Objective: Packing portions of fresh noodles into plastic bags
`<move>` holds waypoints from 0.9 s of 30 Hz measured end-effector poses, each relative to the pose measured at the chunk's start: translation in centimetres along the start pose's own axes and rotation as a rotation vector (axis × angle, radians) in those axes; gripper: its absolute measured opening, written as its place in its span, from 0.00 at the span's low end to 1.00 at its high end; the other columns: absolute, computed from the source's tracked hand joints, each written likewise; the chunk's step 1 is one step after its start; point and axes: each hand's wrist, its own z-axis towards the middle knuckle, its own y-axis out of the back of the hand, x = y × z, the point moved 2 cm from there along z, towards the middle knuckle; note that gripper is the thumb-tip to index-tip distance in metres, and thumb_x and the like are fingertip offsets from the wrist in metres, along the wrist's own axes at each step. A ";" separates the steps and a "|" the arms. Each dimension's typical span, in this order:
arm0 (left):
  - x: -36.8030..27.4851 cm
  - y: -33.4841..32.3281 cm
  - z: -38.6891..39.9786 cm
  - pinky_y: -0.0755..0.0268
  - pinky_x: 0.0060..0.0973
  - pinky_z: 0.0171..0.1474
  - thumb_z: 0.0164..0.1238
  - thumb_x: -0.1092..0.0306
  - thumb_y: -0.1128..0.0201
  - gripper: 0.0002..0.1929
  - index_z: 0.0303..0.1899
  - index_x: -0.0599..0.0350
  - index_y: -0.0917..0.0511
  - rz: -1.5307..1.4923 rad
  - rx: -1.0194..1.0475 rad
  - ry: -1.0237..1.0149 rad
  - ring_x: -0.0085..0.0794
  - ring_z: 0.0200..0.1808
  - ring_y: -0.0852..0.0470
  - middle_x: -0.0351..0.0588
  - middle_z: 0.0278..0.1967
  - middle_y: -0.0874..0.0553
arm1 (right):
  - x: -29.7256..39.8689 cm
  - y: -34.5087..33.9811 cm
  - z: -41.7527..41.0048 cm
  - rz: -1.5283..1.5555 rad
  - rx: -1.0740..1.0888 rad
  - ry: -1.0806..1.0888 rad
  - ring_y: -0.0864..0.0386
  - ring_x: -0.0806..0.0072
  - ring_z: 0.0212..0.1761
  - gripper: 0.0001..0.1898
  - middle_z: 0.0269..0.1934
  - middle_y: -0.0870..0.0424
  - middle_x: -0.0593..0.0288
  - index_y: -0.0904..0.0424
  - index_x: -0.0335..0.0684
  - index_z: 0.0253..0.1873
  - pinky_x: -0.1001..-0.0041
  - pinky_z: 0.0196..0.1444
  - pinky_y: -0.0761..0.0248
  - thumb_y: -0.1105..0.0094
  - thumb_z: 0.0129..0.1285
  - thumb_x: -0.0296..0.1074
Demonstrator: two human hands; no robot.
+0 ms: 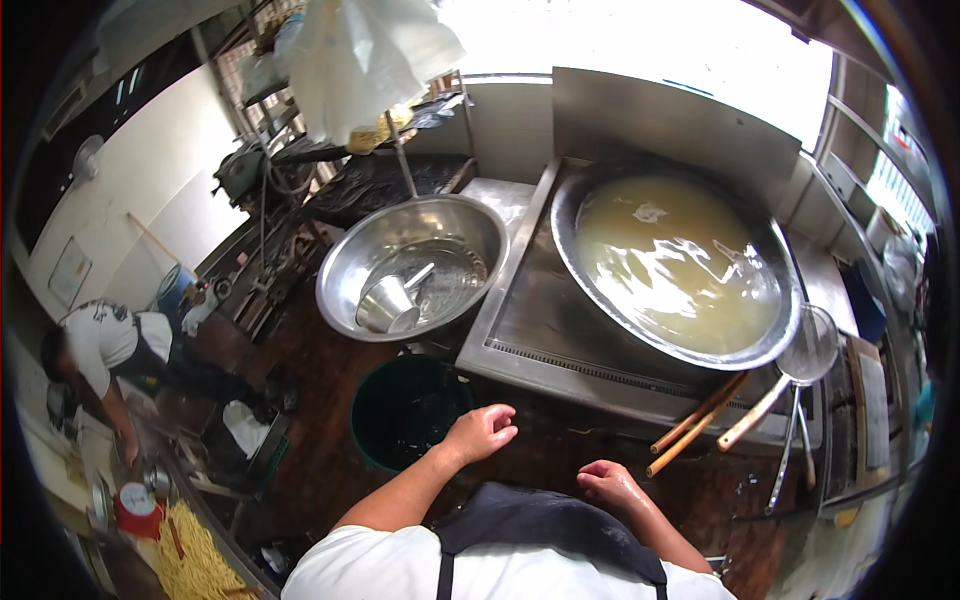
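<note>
Both of my hands are in front of my dark apron, below the stainless steel stove. My left hand (481,433) has its fingers loosely curled, thumb and forefinger apart, and holds nothing; it is beside a dark green tub (409,412). My right hand (609,484) is half curled, its palm side hidden, near the ends of two wooden sticks (694,420). A large wok (679,262) of cloudy, yellowish liquid sits on the stove. Left of it, a wide metal basin (412,266) holds a metal dipper (388,306) in clear liquid.
At the right, a wire-mesh strainer (810,349) rests by the wok, its wooden handle over the stove edge. A co-worker (120,345) bends at the far left, near a red scale (138,510) and a heap of yellow noodles (191,559). Plastic sheeting (367,67) hangs above.
</note>
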 end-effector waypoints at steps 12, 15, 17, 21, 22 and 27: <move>5.4 2.1 -10.2 0.20 0.33 0.55 0.67 0.56 0.33 0.22 0.57 0.56 0.19 -0.046 -0.032 0.171 0.38 0.50 0.11 0.49 0.47 0.10 | 5.3 -7.5 4.4 -0.295 0.174 0.072 0.14 0.74 0.36 0.18 0.40 0.10 0.58 0.15 0.38 0.54 0.70 0.42 0.20 0.32 0.66 0.45; 9.1 4.4 -11.1 0.20 0.32 0.53 0.65 0.59 0.31 0.20 0.55 0.57 0.17 -0.092 -0.087 0.166 0.38 0.48 0.11 0.49 0.46 0.10 | 6.7 -11.0 5.3 -0.285 0.171 0.064 0.14 0.74 0.36 0.18 0.40 0.10 0.58 0.15 0.38 0.53 0.70 0.42 0.20 0.32 0.66 0.45; 12.2 6.1 -11.0 0.19 0.33 0.50 0.63 0.59 0.30 0.19 0.53 0.56 0.17 -0.167 -0.175 0.069 0.39 0.44 0.11 0.48 0.41 0.10 | 7.4 -13.5 6.1 -0.303 0.166 0.063 0.13 0.73 0.37 0.18 0.40 0.10 0.58 0.14 0.38 0.53 0.70 0.42 0.20 0.32 0.66 0.45; 18.4 15.3 -7.3 0.20 0.33 0.49 0.62 0.62 0.28 0.24 0.56 0.64 0.20 -0.211 -0.498 0.023 0.33 0.42 0.13 0.54 0.47 0.13 | 9.4 -19.2 7.4 -0.381 0.036 0.015 0.12 0.70 0.39 0.20 0.41 0.10 0.56 0.14 0.38 0.53 0.68 0.45 0.19 0.30 0.64 0.47; 19.9 18.1 -4.7 0.20 0.33 0.49 0.62 0.62 0.28 0.26 0.58 0.66 0.22 -0.228 -0.578 -0.014 0.34 0.43 0.13 0.57 0.50 0.15 | 8.6 -20.5 7.9 -0.406 -0.032 0.043 0.12 0.67 0.43 0.20 0.42 0.10 0.55 0.14 0.39 0.53 0.67 0.48 0.19 0.30 0.63 0.47; 40.3 33.2 7.9 0.26 0.23 0.24 0.63 0.68 0.30 0.39 0.73 0.66 0.39 -0.116 -0.701 0.131 0.25 0.24 0.20 0.52 0.42 0.15 | 13.0 -28.9 6.6 -0.420 0.208 0.138 0.13 0.66 0.46 0.21 0.44 0.10 0.54 0.15 0.39 0.54 0.66 0.51 0.21 0.32 0.65 0.50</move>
